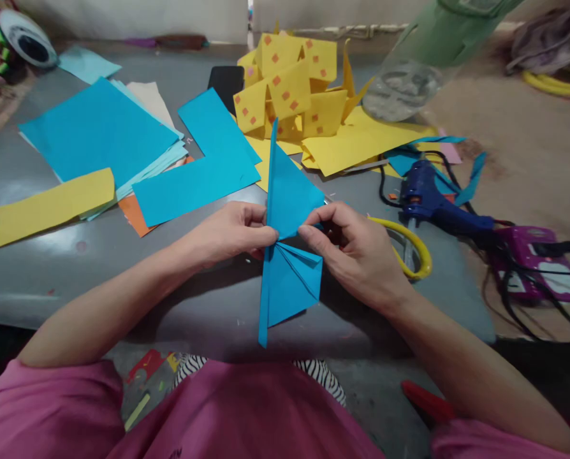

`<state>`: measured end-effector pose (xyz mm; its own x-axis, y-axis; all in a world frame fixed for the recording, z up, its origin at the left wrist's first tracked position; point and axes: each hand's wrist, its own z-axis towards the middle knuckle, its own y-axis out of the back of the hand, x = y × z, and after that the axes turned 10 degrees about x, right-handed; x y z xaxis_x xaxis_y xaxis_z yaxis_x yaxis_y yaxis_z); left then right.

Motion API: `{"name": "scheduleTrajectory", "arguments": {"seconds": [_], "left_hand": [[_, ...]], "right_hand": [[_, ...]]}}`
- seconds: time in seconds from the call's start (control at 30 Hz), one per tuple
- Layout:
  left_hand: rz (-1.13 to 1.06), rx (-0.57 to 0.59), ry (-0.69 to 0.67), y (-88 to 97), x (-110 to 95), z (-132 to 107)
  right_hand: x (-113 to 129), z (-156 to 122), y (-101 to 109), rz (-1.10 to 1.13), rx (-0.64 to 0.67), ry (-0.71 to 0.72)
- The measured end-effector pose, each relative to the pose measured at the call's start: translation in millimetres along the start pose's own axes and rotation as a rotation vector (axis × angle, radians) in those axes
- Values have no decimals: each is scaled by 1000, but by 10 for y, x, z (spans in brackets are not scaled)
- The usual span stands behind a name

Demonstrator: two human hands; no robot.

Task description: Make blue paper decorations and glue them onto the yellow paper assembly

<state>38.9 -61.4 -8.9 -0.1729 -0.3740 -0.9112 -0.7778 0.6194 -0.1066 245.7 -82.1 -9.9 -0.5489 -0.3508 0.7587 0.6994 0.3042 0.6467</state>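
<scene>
A blue folded paper piece (pixel 287 191), pinched at its middle so it fans out above and below, is held upright over the grey table (pixel 36 280). My left hand (pixel 230 233) pinches its waist from the left, fingers closed on the fold. My right hand (pixel 356 252) pinches the same waist from the right, thumb and fingers pressed on the paper. Both hands sit near the table's front edge, just above my pink shirt.
Blue paper sheets (pixel 98 127), an L-shaped blue sheet (pixel 208 166) and a yellow strip (pixel 50 207) lie at left. A pile of yellow folded pieces with orange squares (pixel 289 89) sits behind. A blue glue gun (pixel 433 201), yellow-handled scissors (pixel 412 248) and a clear bottle (pixel 409 83) are at right.
</scene>
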Motion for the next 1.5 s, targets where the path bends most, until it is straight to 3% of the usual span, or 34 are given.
{"name": "scheduleTrajectory", "arguments": {"seconds": [0.5, 1.17, 1.5], "left_hand": [[-21, 35, -6, -23, 16, 7], [126, -34, -134, -85, 66, -28], [36, -9, -113, -92, 25, -38]], "right_hand": [[8, 5, -27, -42, -56, 70], [11, -13, -44, -17, -103, 57], [22, -12, -35, 12, -90, 16]]}}
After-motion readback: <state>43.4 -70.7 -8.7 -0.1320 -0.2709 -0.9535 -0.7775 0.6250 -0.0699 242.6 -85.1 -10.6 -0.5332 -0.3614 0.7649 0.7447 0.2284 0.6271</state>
